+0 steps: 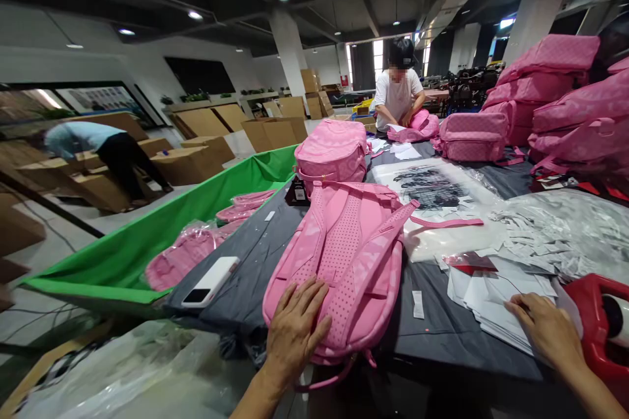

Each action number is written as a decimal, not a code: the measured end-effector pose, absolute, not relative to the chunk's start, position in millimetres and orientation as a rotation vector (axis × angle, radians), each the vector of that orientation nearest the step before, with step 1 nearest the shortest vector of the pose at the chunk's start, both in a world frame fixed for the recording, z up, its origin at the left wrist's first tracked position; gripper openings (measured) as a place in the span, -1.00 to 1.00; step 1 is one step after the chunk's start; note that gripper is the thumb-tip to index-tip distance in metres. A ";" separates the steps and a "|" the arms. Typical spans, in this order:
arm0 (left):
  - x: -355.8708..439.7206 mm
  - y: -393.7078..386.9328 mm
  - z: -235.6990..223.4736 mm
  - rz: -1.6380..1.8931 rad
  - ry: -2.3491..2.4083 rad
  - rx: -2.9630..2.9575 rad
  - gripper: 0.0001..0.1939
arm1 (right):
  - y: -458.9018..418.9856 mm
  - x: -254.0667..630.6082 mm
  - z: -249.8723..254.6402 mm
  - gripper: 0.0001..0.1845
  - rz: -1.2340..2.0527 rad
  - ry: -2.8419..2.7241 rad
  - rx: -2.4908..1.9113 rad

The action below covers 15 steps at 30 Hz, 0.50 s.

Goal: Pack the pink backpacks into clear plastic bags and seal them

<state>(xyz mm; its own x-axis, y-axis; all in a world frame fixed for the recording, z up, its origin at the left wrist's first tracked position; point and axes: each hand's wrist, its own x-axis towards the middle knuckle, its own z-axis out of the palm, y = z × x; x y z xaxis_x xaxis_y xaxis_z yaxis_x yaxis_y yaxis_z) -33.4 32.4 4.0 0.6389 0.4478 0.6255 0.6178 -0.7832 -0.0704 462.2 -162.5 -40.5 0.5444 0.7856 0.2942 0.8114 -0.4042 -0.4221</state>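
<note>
Pink backpack (340,255) lies beneath parted left fingers (305,296); I cannot tell if right fingers (533,306) grip.

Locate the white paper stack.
Head view, right side: the paper stack is on the dark cloth, at the right hand, between the front backpack and the red object.

One left hand (297,321) was on one pink backpack (338,262) with two wide straps (376,239), and one right hand (545,327) was by one stack of papers (491,301). There was one green bin (122,249), one white gadget (216,277) and two other people (397,93).
</note>
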 end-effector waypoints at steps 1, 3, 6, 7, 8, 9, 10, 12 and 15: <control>-35.5 37.3 4.8 -0.859 -0.857 -2.612 -0.54 | -161.5 466.5 -38.3 -0.21 -0.122 -1.336 -2.243; -39.8 48.7 8.5 -0.841 -0.857 -2.667 -0.55 | -159.3 475.6 -31.2 -0.22 -0.202 -1.414 -2.169; -40.0 57.7 16.1 -0.937 -0.940 -2.666 -0.59 | -160.4 481.1 -14.6 -0.20 -0.298 -1.496 -2.066; -35.1 54.3 17.6 -1.020 -0.982 -2.629 -0.60 | -162.8 478.2 -8.6 -0.18 -0.326 -1.507 -2.056; -26.4 46.5 18.0 -1.117 -0.996 -2.591 -0.61 | -166.0 472.3 -2.9 -0.17 -0.341 -1.495 -2.062; -13.6 34.3 17.2 -1.194 -0.985 -2.581 -0.61 | -169.9 463.0 2.4 -0.15 -0.318 -1.469 -2.075; 3.3 18.2 15.0 -1.265 -0.918 -2.601 -0.62 | -173.8 450.5 7.4 -0.15 -0.236 -1.449 -2.086; 46.2 -20.7 7.1 -1.151 -0.622 -2.942 -0.60 | -180.6 417.7 17.0 -0.21 0.074 -1.468 -2.052; 114.3 -75.9 -12.1 -0.956 -0.501 -3.537 -0.12 | -185.7 366.3 29.3 -0.34 0.551 -1.567 -1.887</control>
